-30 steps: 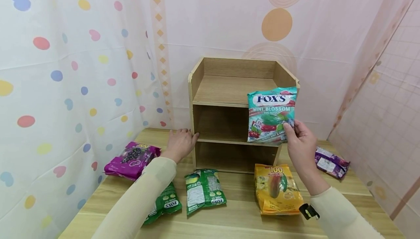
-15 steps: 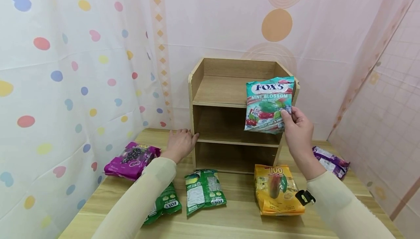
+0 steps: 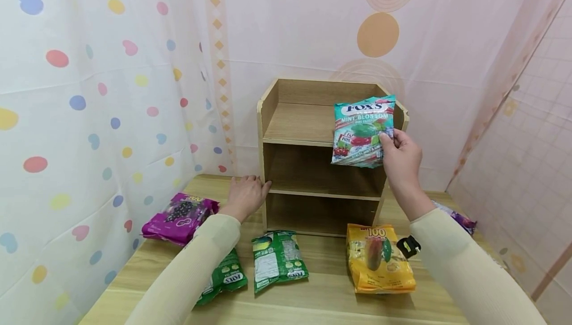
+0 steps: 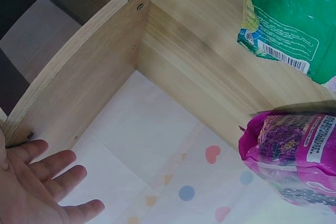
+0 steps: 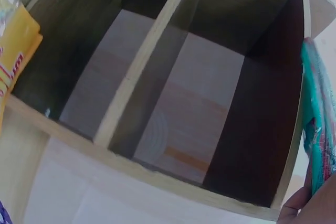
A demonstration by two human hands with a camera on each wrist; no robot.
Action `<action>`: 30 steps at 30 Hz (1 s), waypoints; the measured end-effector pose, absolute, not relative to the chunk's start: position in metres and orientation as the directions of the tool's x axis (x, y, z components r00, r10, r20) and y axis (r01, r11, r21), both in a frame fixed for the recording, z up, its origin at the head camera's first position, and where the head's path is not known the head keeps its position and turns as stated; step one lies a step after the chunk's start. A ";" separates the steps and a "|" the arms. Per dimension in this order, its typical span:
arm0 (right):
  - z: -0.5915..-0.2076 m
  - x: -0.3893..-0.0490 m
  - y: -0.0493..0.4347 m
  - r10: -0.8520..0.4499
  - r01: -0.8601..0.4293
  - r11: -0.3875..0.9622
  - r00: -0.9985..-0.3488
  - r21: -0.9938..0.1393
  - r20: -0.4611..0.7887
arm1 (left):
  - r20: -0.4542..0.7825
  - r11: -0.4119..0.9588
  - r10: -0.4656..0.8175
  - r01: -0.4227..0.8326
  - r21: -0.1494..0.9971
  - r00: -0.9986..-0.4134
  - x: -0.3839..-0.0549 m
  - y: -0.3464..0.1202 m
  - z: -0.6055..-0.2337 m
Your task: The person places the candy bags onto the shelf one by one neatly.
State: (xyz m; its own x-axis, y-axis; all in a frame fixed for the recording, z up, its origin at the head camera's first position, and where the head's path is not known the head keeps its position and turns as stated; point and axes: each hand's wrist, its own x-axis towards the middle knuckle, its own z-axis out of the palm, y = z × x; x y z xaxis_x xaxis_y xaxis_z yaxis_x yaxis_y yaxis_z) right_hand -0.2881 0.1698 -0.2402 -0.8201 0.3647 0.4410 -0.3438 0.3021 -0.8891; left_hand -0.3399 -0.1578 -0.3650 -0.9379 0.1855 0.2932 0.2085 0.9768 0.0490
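My right hand (image 3: 403, 162) pinches a teal Fox's Mint Blossom candy bag (image 3: 363, 134) by its right edge. The bag is held up in front of the wooden shelf unit (image 3: 322, 193), level with its top board and middle opening. At the right border of the right wrist view, the same candy bag (image 5: 320, 114) shows edge-on beside the shelf. My left hand (image 3: 246, 196) touches the front of the shelf's left side panel, its thumb at the edge. In the left wrist view, the left hand (image 4: 39, 190) has its fingers extended, curled round nothing.
A purple grape candy bag (image 3: 182, 217) and a green Fox's bag (image 3: 228, 275) lie left, the latter partly behind my sleeve. Another green bag (image 3: 279, 260) and a yellow mango candy bag (image 3: 377, 260) lie before the shelf. A purple packet (image 3: 464, 221) is partly hidden at right.
My right hand has raised the teal candy bag and brought it slightly left, from the middle opening up toward the top board. The right sleeve now covers more of the purple packet. My left hand stays put.
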 end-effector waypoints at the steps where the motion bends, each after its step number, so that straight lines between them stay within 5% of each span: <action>1: -0.238 -0.290 0.169 0.373 -0.329 0.331 -0.815 -0.884 0.443 | 0.294 0.977 0.186 0.209 0.049 -0.938 -0.340 -0.158 -0.365; 5: -0.231 -0.297 0.170 0.395 -0.247 0.425 -0.815 -0.871 0.424 | 0.297 0.976 0.190 0.213 0.047 -0.936 -0.341 -0.158 -0.365; 14: -0.219 -0.300 0.182 0.329 -0.102 0.385 -0.914 -0.917 0.239 | 0.294 0.975 0.191 0.216 0.053 -0.936 -0.343 -0.157 -0.367; 30: -0.245 -0.269 0.186 0.123 -0.296 0.688 -0.852 -0.662 0.508 | 0.309 0.975 0.191 0.215 0.046 -0.932 -0.343 -0.156 -0.366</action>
